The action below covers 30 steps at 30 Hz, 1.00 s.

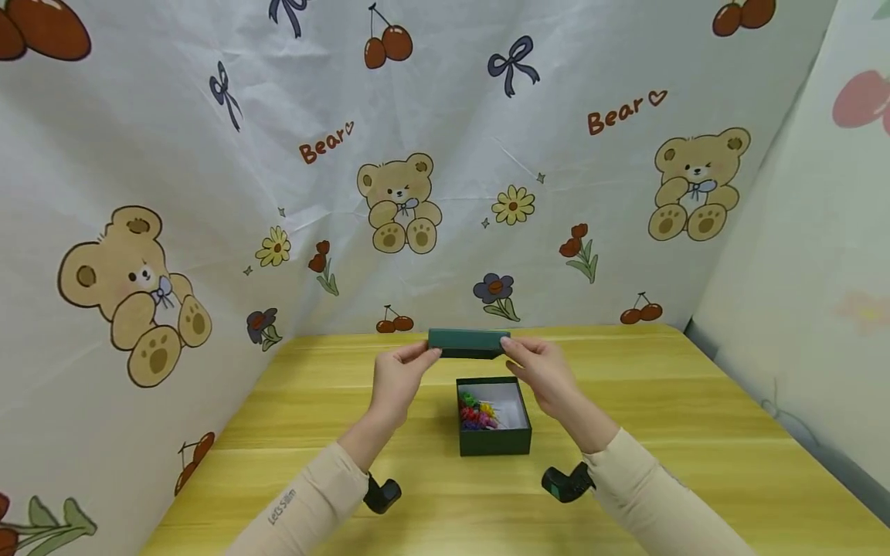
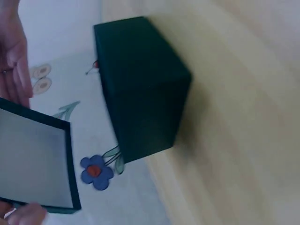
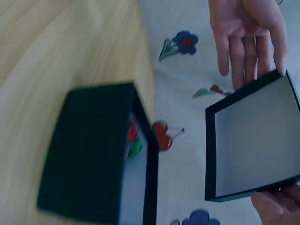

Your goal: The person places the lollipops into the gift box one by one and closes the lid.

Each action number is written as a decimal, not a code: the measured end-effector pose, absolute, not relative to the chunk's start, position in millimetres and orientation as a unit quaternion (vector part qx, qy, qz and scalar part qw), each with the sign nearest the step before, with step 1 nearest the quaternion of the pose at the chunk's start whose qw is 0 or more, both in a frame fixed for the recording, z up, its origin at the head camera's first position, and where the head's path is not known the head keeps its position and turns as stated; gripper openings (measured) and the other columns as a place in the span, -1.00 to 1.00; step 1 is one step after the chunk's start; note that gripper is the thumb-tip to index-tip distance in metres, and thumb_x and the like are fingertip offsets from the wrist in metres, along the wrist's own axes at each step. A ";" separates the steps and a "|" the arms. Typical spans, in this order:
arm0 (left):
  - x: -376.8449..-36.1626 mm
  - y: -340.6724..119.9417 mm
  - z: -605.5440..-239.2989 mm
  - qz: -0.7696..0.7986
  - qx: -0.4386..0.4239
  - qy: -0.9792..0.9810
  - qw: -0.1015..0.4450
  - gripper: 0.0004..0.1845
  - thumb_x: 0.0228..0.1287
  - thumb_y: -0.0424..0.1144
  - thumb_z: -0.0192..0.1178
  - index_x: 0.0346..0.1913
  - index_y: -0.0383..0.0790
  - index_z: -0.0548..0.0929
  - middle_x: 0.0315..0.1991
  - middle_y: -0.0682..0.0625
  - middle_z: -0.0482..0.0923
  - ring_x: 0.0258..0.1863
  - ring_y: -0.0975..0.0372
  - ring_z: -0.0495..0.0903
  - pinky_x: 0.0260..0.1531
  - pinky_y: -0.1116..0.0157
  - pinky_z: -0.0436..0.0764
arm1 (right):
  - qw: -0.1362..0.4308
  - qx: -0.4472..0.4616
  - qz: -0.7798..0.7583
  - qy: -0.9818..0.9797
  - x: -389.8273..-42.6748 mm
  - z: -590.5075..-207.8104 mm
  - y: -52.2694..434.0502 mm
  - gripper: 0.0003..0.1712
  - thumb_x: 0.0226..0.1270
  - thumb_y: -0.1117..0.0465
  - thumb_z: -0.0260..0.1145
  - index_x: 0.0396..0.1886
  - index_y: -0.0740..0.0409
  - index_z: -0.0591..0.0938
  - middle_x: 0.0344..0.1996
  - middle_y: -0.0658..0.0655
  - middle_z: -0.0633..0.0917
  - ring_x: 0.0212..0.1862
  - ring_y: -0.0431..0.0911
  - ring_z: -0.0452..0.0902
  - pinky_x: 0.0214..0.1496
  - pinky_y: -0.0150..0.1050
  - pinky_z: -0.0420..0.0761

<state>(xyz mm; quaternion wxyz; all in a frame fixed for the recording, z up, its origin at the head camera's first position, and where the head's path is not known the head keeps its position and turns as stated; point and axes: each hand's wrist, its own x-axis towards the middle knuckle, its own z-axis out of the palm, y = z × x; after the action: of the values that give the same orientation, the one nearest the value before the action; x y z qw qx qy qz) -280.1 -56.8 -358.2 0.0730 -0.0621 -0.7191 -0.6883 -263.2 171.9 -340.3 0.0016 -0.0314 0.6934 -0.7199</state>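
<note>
A dark green box lid (image 1: 469, 344) is held up by its two ends between my hands, its pale inside showing in both wrist views. My left hand (image 1: 398, 380) pinches the left end with thumb and fingers. At the right end, my right hand (image 1: 548, 377) pinches the lid near its corner. Below and apart from the lid, the matching dark green box (image 1: 495, 443) stands open on the table. Inside lie several small red, green, yellow, pink and purple pieces (image 1: 478, 415) with thin pale sticks, heaped at the left; their exact kind is too small to tell.
The box stands on a yellow wood-grain table (image 1: 313, 432). A white cloth (image 1: 459, 255) printed with bears, flowers and cherries hangs behind it and at the left. Black wrist cameras (image 1: 382, 494) jut out below both cuffs.
</note>
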 end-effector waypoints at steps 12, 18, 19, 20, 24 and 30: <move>-273.3 -42.9 -421.3 -0.561 -0.134 -0.817 -0.011 -0.55 0.20 -0.03 0.44 0.04 -0.27 0.76 0.03 -0.18 0.73 0.13 -0.03 0.66 0.05 0.04 0.69 | -0.013 -0.042 -0.609 0.792 -242.9 -394.7 214.4 -0.49 0.39 0.42 0.29 0.31 0.44 0.50 0.26 0.42 0.56 0.23 0.17 0.60 0.19 -0.09 0.65; -265.8 -37.6 -425.9 -0.516 -0.147 -0.844 -0.003 -0.55 0.13 -0.14 0.49 0.01 -0.37 0.76 0.00 -0.24 0.73 0.07 -0.05 0.69 -0.04 0.07 0.73 | -0.001 -0.016 -0.613 0.790 -237.1 -418.5 220.6 -0.49 0.29 0.46 0.35 0.24 0.49 0.55 0.19 0.45 0.61 0.19 0.18 0.63 0.08 -0.15 0.71; -264.1 -36.7 -426.4 -0.510 -0.148 -0.847 -0.003 -0.55 0.11 -0.15 0.51 0.00 -0.38 0.76 -0.01 -0.24 0.73 0.06 -0.05 0.70 -0.06 0.08 0.73 | 0.001 -0.013 -0.617 0.787 -236.7 -421.3 221.4 -0.49 0.29 0.47 0.35 0.24 0.49 0.54 0.20 0.46 0.60 0.19 0.19 0.62 0.08 -0.15 0.71; -262.5 -35.8 -426.9 -0.504 -0.149 -0.851 -0.005 -0.55 0.10 -0.16 0.52 0.00 -0.38 0.76 -0.01 -0.25 0.73 0.05 -0.06 0.70 -0.07 0.08 0.74 | 0.001 -0.010 -0.617 0.787 -236.4 -424.1 222.1 -0.49 0.28 0.47 0.36 0.24 0.49 0.55 0.20 0.45 0.60 0.20 0.20 0.61 0.07 -0.15 0.72; -258.5 -33.3 -427.5 -0.498 -0.143 -0.855 -0.011 -0.55 0.05 -0.21 0.54 -0.02 -0.40 0.76 -0.02 -0.24 0.74 0.03 -0.06 0.71 -0.10 0.10 0.74 | -0.006 0.004 -0.619 0.785 -237.7 -434.1 222.6 -0.50 0.21 0.48 0.40 0.18 0.49 0.59 0.16 0.45 0.63 0.18 0.20 0.63 0.03 -0.17 0.73; -262.2 -35.7 -426.7 -0.494 -0.132 -0.859 -0.016 -0.56 0.04 -0.19 0.54 -0.02 -0.37 0.77 -0.03 -0.21 0.75 0.02 -0.03 0.71 -0.11 0.11 0.74 | -0.013 0.010 -0.613 0.790 -241.2 -436.5 219.6 -0.52 0.20 0.46 0.42 0.15 0.47 0.62 0.12 0.43 0.66 0.16 0.18 0.65 -0.03 -0.21 0.74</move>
<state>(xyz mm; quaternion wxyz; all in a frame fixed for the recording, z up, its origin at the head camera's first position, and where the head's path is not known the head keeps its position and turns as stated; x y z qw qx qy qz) -262.2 -35.7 -426.7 -0.0164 -0.1324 -0.8592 -0.4940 -241.2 219.6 -436.5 -0.0129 0.0096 0.7901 -0.6128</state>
